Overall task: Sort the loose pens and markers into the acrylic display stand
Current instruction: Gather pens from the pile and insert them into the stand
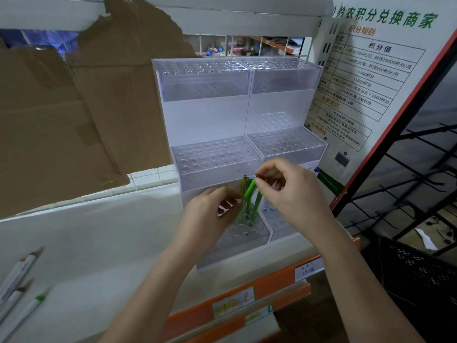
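A green pen (250,189) is being pinched near its top by the right hand (291,191) and appears to be being seated into a hole of the lowest left tier (243,233) of the acrylic display stand (237,134), where a few more green pens (256,206) are already standing upright, close together. The left hand (210,216) is being held just beside this cluster, fingers curled toward the pen shafts; whether a pen is actually being gripped by it cannot be told, since the fingertips are partly hidden. The filling step is judged to be at an early stage (the upper and middle tiers are showing only empty holes). For the next move, the pen's tip is being asked to line up with a free hole, after which more stock would need to be fetched: several loose pens (17,288), white-bodied and one with a green band, are lying well apart at the lower left on the white shelf surface (99,231). The stand is being backed by a white wire grid (153,177) and torn cardboard (74,107); a printed poster (366,78) is leaning at the right, beside a dark rack (408,194), and orange shelf edging (259,288) with price labels is running below.
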The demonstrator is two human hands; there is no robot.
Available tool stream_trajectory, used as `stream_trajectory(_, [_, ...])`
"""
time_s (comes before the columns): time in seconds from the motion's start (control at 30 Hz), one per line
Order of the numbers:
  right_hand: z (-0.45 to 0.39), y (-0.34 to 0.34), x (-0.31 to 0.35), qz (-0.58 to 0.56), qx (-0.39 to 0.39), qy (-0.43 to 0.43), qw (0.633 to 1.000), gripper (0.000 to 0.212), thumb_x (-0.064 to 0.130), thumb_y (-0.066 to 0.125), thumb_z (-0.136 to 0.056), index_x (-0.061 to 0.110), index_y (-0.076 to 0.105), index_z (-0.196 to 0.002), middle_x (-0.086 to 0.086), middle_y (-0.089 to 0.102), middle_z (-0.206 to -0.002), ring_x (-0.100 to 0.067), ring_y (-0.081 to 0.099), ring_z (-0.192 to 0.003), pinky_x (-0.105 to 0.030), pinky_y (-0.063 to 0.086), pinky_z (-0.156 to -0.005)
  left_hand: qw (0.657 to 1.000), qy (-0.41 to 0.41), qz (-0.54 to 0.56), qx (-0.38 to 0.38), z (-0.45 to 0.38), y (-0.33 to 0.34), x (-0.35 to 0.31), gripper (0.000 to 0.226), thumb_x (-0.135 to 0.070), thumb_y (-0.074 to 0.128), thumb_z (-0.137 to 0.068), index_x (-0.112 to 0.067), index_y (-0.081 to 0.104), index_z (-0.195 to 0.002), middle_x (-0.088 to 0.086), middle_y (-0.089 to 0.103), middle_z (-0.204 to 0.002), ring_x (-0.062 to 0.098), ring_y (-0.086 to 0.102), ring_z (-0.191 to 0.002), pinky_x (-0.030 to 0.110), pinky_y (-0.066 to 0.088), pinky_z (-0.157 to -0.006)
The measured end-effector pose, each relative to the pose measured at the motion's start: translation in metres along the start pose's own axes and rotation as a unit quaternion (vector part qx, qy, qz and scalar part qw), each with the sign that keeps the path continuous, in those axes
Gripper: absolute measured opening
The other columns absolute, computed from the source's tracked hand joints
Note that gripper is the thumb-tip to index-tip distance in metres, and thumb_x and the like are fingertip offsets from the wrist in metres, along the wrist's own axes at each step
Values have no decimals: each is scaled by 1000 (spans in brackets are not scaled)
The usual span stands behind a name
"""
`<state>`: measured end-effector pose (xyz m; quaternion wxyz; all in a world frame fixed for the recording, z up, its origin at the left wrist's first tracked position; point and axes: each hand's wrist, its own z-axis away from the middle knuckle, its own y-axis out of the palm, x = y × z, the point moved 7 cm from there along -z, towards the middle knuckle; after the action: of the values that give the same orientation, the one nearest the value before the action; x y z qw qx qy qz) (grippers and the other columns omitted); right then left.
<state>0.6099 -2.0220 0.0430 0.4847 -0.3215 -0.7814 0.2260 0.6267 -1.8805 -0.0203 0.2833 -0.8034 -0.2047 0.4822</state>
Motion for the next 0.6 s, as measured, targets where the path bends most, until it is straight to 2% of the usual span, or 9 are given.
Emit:
stream_trajectory(0.07, [1, -3, -1, 13, -12, 2, 1000, 6, 15, 65, -85, 16, 64, -91, 19, 57, -75, 7, 55, -68, -3, 42, -65, 1000, -11, -15, 3, 6, -1, 8, 14, -22, 63, -86, -23, 68, -99, -10, 63, -90, 5, 58, -77, 9, 45, -70])
stream_trajectory(0.2, [1, -8, -1, 50, -28, -2, 998, 6, 14, 64, -85, 14, 64, -91, 12, 59, -76, 4, 54, -68, -9, 43, -65, 998, -6, -65, -9, 17, -4, 17, 12, -22, 64, -86, -24, 69, -96, -9, 64, -89, 8, 58, -74, 23, 50, -70])
stream_trajectory(0.33, [2, -7, -1, 78, -29, -7, 997, 7, 14, 64, -86, 13, 64, -93, 8, 62, -81, 0, 52, -67, -13, 43, -65, 993, 26, -108, -35, 21, -4, 20, 10, -22, 64, -82, -21, 71, -89, -3, 68, -84, 20, 65, -71, 31, 54, -58])
stream_trajectory(0.5, [0, 7, -1, 109, 2, -10, 994, 8, 16, 61, -88, 12, 63, -94, 7, 59, -84, -6, 51, -76, -5, 34, -62, 985, 54, -158, -44, 23, -3, 20, 13, -26, 60, -76, -22, 71, -83, -2, 69, -78, 21, 62, -53, 27, 48, -42])
stream_trajectory(0.6, [0, 16, -4, 149, 11, -19, 989, 9, 19, 60, -89, 13, 62, -95, 6, 58, -86, -9, 48, -84, -12, 33, -62, 980, 72, -180, -44, 24, 0, 18, 8, -21, 66, -75, -20, 71, -81, -1, 68, -75, 23, 61, -54, 26, 45, -39])
